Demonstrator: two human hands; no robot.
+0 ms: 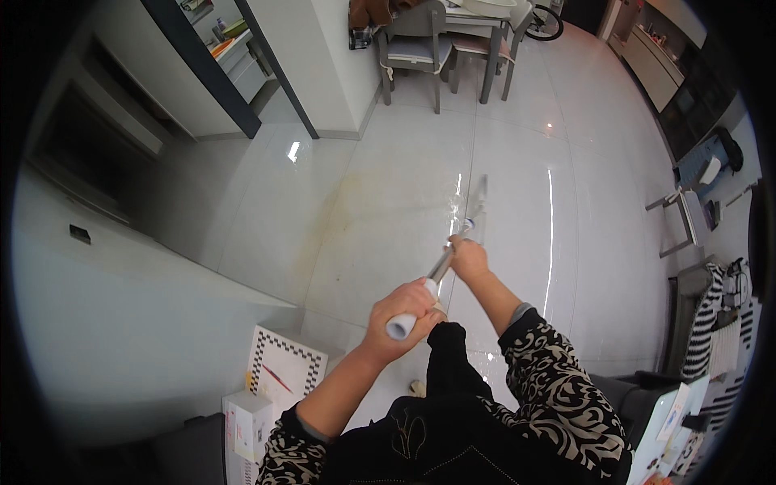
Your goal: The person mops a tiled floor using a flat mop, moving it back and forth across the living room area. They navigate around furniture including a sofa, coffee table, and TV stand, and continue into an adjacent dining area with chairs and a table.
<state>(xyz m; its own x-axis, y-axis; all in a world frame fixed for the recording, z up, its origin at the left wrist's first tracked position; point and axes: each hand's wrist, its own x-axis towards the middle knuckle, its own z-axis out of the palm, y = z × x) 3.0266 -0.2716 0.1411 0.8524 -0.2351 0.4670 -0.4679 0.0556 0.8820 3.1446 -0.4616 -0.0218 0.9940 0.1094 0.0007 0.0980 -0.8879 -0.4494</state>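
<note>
A long-handled floor mop [444,265] slants away from me across the middle of the view. Its metal pole has a white grip, with the round end facing me. My left hand [398,311] is wrapped around that grip near the top end. Farther down the pole, my right hand [469,259] closes around the metal, just above a white and blue joint. The mop's pale, narrow head [483,194] is smeared and hard to make out against the glossy light floor tiles [404,178]. Left of it, a faint yellowish streak [339,206] marks the floor.
Grey chairs [414,52] stand at a table [485,24] at the far side. A wall corner [331,81] and doorway are at the far left. Boxes [249,424] sit near left. At right are a small chair [687,218] and cloth-covered furniture [703,323].
</note>
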